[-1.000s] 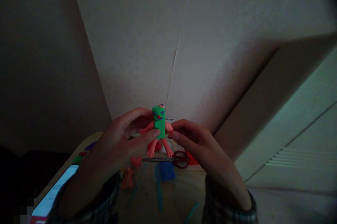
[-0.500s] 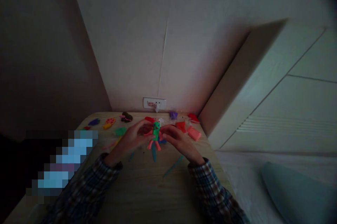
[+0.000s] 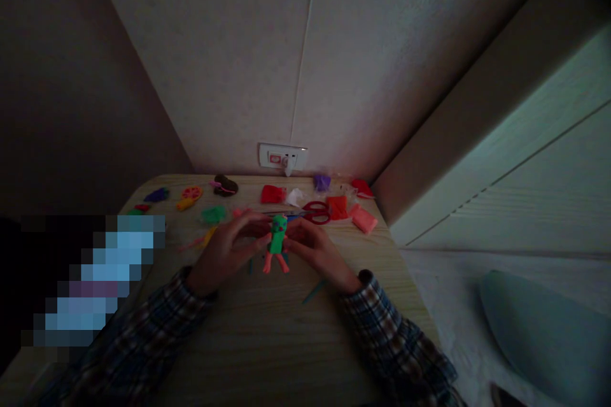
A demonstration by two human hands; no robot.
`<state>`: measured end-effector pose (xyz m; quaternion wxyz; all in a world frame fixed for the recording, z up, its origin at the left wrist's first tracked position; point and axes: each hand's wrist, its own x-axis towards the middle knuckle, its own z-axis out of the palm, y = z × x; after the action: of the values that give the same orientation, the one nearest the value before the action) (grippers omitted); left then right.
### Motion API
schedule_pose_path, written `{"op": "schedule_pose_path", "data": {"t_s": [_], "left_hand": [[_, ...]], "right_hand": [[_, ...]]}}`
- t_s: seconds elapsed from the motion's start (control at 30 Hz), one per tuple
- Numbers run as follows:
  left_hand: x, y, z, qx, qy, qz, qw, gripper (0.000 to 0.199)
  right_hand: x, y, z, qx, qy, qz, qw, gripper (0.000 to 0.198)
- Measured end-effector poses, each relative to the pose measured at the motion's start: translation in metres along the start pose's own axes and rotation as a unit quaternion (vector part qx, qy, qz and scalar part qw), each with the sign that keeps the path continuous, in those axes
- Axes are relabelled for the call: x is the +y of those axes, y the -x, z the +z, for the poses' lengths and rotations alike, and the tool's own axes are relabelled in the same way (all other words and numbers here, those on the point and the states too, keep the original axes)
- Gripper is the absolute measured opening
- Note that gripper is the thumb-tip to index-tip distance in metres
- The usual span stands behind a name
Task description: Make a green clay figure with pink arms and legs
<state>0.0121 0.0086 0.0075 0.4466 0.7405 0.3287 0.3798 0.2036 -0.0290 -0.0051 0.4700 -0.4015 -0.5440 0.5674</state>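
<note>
A small clay figure [image 3: 277,238] with a green body and head and pink legs is held upright over the table [image 3: 258,343]. My left hand [image 3: 231,251] pinches its left side, and my right hand [image 3: 317,251] pinches its right side. Both sets of fingers are closed, and they cover the figure's sides. Just behind the hands lie red-handled scissors [image 3: 317,211]. A thin teal clay tool [image 3: 314,292] rests on the table beside my right wrist.
Clay packets line the back of the table: red [image 3: 273,193], purple [image 3: 322,182], orange [image 3: 338,207] and pink [image 3: 363,218]. At the back left are a brown clay piece [image 3: 225,185] and a green packet [image 3: 213,214]. A wall socket [image 3: 282,157] holds a plug.
My view has shifted, so the scissors and red packet show more. Fingers now cover the figure's pink arms, which showed at its sides before. Both hands still hold it.
</note>
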Motion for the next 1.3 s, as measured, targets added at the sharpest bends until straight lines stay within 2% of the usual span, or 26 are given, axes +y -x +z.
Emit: {"op": "schedule_pose_path", "data": {"t_s": [0.1, 0.2, 0.37, 0.57, 0.7, 0.97, 1.1, 1.3], "left_hand": [[0.003, 0.005, -0.001, 0.040, -0.104, 0.069, 0.991, 0.019], [0.003, 0.009, -0.003, 0.060, -0.202, 0.152, 0.966, 0.016], [-0.007, 0.018, -0.008, 0.078, -0.265, 0.228, 0.934, 0.017], [-0.015, 0.025, -0.017, 0.130, -0.317, 0.238, 0.909, 0.020], [-0.020, 0.029, -0.017, 0.106, -0.332, 0.231, 0.908, 0.019], [-0.034, 0.034, -0.019, 0.095, -0.328, 0.205, 0.917, 0.022], [-0.031, 0.032, -0.019, 0.089, -0.322, 0.210, 0.919, 0.027], [-0.026, 0.029, -0.014, 0.070, -0.298, 0.238, 0.922, 0.026]], "right_hand": [[0.001, 0.003, 0.004, 0.019, -0.017, 0.005, 1.000, 0.029], [0.002, 0.005, 0.006, 0.041, -0.025, 0.002, 0.999, 0.028], [0.008, 0.007, 0.006, 0.082, -0.029, -0.013, 0.996, 0.027], [0.012, 0.006, -0.002, 0.129, -0.018, -0.014, 0.991, 0.027], [0.011, 0.005, -0.002, 0.148, -0.014, 0.006, 0.989, 0.025], [0.012, 0.005, 0.003, 0.134, 0.067, 0.009, 0.989, 0.018], [0.011, 0.015, 0.005, 0.134, 0.123, 0.002, 0.983, 0.013], [0.013, 0.028, 0.015, 0.097, 0.210, -0.020, 0.973, 0.014]]}}
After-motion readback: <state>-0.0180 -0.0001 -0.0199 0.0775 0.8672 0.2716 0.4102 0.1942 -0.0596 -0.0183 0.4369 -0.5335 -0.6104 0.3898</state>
